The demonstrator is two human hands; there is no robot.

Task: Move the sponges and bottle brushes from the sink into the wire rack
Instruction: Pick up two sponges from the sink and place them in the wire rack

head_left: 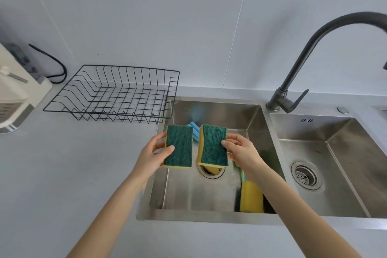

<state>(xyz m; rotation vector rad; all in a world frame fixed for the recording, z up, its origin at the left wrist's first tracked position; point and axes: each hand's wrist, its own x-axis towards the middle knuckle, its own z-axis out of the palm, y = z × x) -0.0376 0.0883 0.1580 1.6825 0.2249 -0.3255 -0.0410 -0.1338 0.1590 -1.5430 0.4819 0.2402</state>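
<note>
My left hand (154, 154) grips a green-and-yellow sponge (179, 146) over the left edge of the sink (209, 214). My right hand (244, 151) grips a second green-and-yellow sponge (214, 145) above the left basin. A blue brush head (194, 129) shows behind and between the two sponges. A yellow sponge brush (251, 196) with a green handle lies in the basin under my right forearm. The black wire rack (113, 94) stands on the counter to the left of the sink, with nothing in it.
A dark curved faucet (293, 81) rises between the two basins. The right basin (335, 165) has a strainer drain. A white appliance (14, 94) with a black cable sits at the far left of the grey counter.
</note>
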